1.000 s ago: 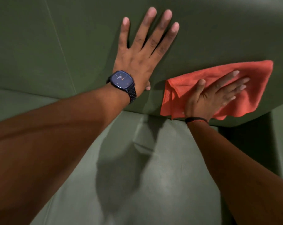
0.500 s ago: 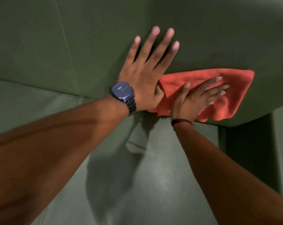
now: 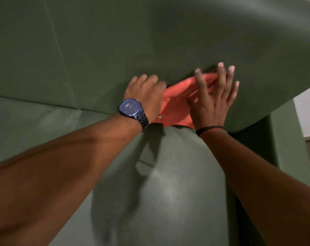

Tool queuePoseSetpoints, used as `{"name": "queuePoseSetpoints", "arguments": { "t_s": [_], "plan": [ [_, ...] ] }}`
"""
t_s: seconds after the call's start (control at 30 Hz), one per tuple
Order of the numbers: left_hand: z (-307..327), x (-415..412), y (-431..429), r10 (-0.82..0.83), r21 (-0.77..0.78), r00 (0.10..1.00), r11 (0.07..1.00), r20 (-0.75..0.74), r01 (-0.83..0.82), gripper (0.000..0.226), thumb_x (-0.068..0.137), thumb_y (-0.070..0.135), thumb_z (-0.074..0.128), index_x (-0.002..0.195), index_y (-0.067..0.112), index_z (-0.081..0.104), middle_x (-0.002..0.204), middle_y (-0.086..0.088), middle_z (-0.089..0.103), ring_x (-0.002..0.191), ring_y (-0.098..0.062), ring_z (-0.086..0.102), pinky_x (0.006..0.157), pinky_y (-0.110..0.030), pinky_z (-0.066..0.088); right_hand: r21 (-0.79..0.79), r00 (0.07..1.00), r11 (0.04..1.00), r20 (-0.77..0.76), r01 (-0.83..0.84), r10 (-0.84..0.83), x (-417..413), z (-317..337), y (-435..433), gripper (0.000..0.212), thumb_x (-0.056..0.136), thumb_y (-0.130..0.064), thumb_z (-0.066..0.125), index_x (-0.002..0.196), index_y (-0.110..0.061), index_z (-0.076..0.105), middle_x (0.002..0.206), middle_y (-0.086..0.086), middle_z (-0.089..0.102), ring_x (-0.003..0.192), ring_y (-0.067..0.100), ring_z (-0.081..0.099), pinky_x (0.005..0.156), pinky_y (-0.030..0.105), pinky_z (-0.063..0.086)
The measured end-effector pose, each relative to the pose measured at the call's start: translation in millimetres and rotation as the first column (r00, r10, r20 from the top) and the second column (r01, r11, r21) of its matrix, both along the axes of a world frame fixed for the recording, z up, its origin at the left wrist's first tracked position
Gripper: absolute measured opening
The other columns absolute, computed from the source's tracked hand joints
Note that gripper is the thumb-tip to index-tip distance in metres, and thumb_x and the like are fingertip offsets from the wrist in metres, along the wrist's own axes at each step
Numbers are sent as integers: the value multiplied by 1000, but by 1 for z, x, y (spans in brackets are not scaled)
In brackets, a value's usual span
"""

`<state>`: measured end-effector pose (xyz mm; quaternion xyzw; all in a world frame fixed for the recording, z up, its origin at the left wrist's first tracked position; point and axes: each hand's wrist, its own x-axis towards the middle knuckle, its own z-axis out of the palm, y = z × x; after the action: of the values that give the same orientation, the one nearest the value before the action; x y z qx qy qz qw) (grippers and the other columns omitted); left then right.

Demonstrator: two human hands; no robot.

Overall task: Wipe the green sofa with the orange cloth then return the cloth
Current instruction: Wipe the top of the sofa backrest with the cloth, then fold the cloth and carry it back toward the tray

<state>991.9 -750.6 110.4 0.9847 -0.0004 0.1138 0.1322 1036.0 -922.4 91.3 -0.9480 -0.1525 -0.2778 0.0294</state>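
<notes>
Against the backrest of the green leather-like sofa (image 3: 100, 50), the bunched orange cloth (image 3: 175, 102) sits between both hands: left hand (image 3: 145, 95) curled fingers apparently gripping its edge, right hand (image 3: 212, 102) fingers spread over it.

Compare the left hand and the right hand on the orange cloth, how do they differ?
The left hand is curled, fingers bent onto the orange cloth; the right hand has fingers spread. The left wrist wears a square blue metal watch; the right wears a thin dark band. Both touch the cloth against the green sofa.

Left hand (image 3: 147, 94) fingers curled; right hand (image 3: 212, 98) fingers spread.
</notes>
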Motion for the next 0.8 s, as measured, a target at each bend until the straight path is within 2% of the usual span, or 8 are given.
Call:
{"name": "queuePoseSetpoints", "arguments": {
  "t_s": [0.1,0.17,0.23,0.33,0.43,0.57,0.67,0.8],
  "plan": [
    [20,-16,9,-10,-69,998,998,64,15,10,77,7,61,85,11,64,89,-13,59,84,-36,52,71,-44,40,-108,983,977,-14,-182,182,-3,31,6,4,80,-14,64,83,-17,62,121,19,61,123,39,47,103,51,29],
    [38,-30,25,19,-102,996,995,91,-9,12,74,1,59,80,10,64,84,-14,59,79,-36,53,68,-45,42,-94,929,936,-191,-339,317,-11,58,21,10,72,-5,66,75,-10,58,87,21,64,89,40,61,80,46,39],
    [61,-52,52,49,-100,995,994,83,-40,14,71,-3,60,77,9,64,80,-14,59,75,-36,54,63,-44,46,-53,865,908,-331,-416,377,-31,92,47,11,67,-3,65,71,-7,55,67,20,56,63,39,58,57,44,44],
    [107,-95,96,48,-71,995,997,86,-42,17,61,-5,70,70,8,64,71,-13,60,64,-34,57,54,-39,51,17,794,861,-379,-508,476,-69,144,91,24,70,-28,45,71,-7,56,66,16,57,56,34,57,43,34,43],
    [161,-158,153,105,13,994,994,36,-106,15,60,8,75,70,13,65,71,-7,62,65,-30,60,55,-32,50,82,708,792,-401,-605,582,-111,197,148,31,73,-37,43,75,-9,57,71,13,58,59,33,58,43,34,44],
    [233,-248,246,214,130,976,967,50,-218,12,67,27,73,68,19,63,69,2,63,67,-20,62,58,-27,53,17,636,694,-385,-720,669,-167,269,252,15,67,-15,67,79,-8,60,72,14,60,59,33,62,44,34,47],
    [294,-311,317,327,260,941,905,81,-337,7,74,30,63,73,23,63,71,5,65,73,-15,64,67,-26,54,-61,566,594,-395,-802,724,-210,324,340,29,59,-5,82,79,-8,61,71,14,60,56,31,63,39,36,48],
    [363,-414,400,447,230,887,857,114,-461,10,82,24,55,87,17,60,89,-3,67,85,-27,60,74,-34,48,-53,464,477,-347,-877,815,-292,380,448,48,40,3,91,79,-7,64,71,18,63,50,29,65,33,37,47]
  ]
}}
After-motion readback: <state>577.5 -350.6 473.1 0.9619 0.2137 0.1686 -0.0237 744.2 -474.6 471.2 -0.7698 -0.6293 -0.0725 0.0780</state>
